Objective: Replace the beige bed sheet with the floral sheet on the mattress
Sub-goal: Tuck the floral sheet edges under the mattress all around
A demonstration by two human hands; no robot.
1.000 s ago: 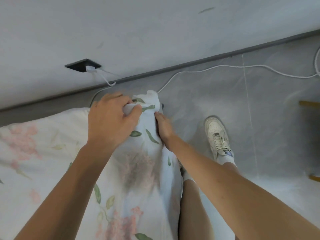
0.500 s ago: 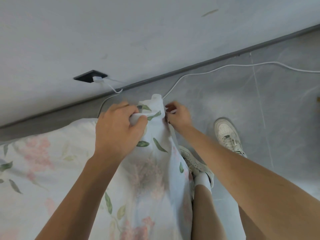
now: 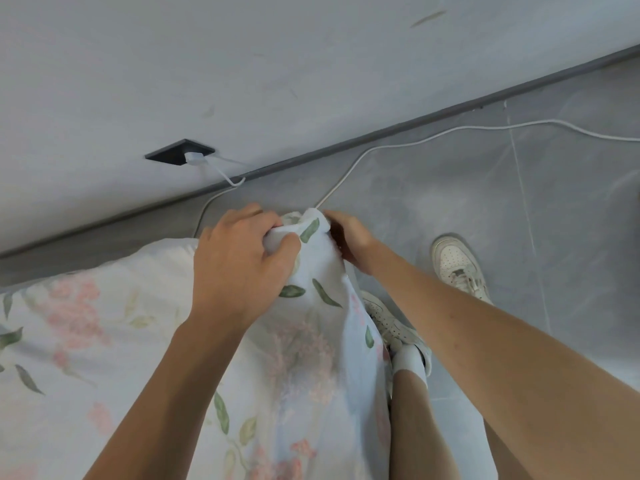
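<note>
Bunching up at the corner of the bed, the floral sheet (image 3: 304,358) comes to a gathered peak that points away from the person, toward the grey skirting and wall; from that peak its long run falls back toward the camera and spreads leftward over the bed. There is one sheet in view, two hands on it, two white trainers (image 3: 459,268) on the grey tiled floor, one black wall socket (image 3: 175,154) with a white plug, and white cable (image 3: 433,137) trailing across the floor — whether that is one cable or two cannot be told.

The left hand (image 3: 239,268) sits on top of the peak, fingers curled over and thumb tucked under, gripping a wad of the white fabric. The right hand (image 3: 349,242) is on the far, right side of the same peak, fingers bent in against the cloth; they are partly hidden behind the fold, so whether they pinch the fabric or only press on it cannot be told. The peak lies between the two hands, and the rest of the sheet hangs below and behind them, draping down just beside the person's left leg.
</note>
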